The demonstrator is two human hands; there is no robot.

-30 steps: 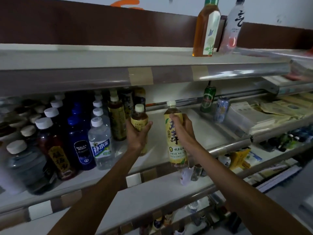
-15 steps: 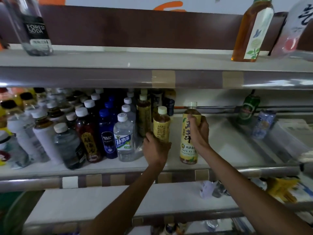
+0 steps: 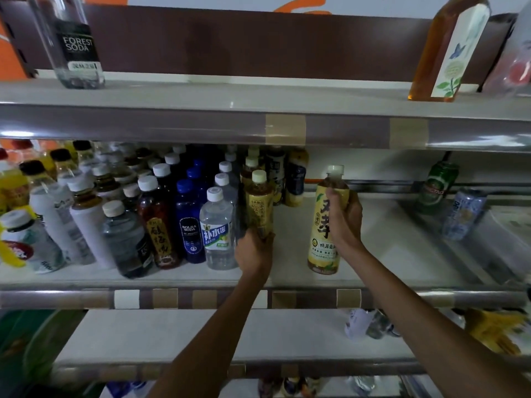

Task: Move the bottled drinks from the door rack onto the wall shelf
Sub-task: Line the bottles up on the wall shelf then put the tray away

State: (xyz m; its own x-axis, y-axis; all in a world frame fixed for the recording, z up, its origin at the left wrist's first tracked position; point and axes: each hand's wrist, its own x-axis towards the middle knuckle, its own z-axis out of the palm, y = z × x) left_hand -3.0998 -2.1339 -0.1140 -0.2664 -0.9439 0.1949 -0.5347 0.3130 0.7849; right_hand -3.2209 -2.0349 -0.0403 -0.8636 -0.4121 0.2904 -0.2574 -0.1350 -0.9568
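The tall tea bottle, yellow-labelled and white-capped, stands upright at the front of the middle shelf; whether its base rests on the board I cannot tell. The right hand grips it round the upper body, fingers curled about it. Left of the tall bottle, apart from it, is a short tea bottle, upright, its lower part wrapped by the left hand. Just beyond that to the left, the shelf holds a dense crowd of bottles, the nearest a clear water bottle, then a blue soda bottle. Right of the tall bottle and farther back stand a green can and a blue can. Above it, the top shelf carries a clear Forest Soda bottle far left and an amber bottle far right. Below it runs a lower shelf.
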